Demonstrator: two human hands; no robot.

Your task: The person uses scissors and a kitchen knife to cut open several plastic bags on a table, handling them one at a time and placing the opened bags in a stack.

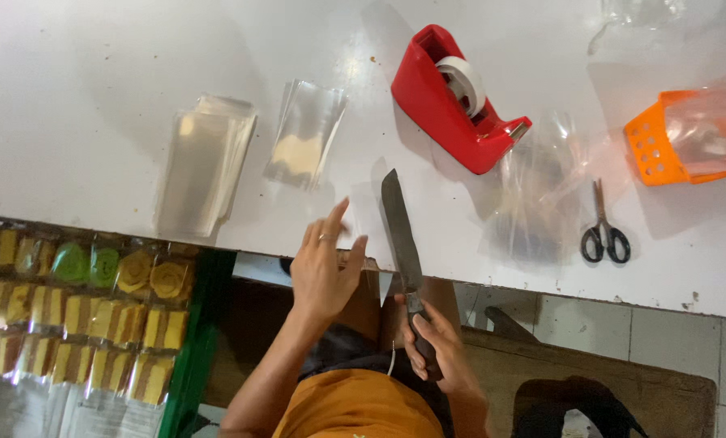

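Red tape dispenser (458, 99), black scissors (604, 237), orange basket (651, 146), tray of wrapped cake slices (79, 312) around the white table (71, 97).

The knife (401, 235) handle is hidden inside the right hand (434, 341). The left hand (324, 272) is blurry at its fingertips. The orange basket (653, 146) runs off the right edge, and a clear bag covers most of it. The tray of wrapped cake slices (79, 316) is cut off at the left and bottom edges.
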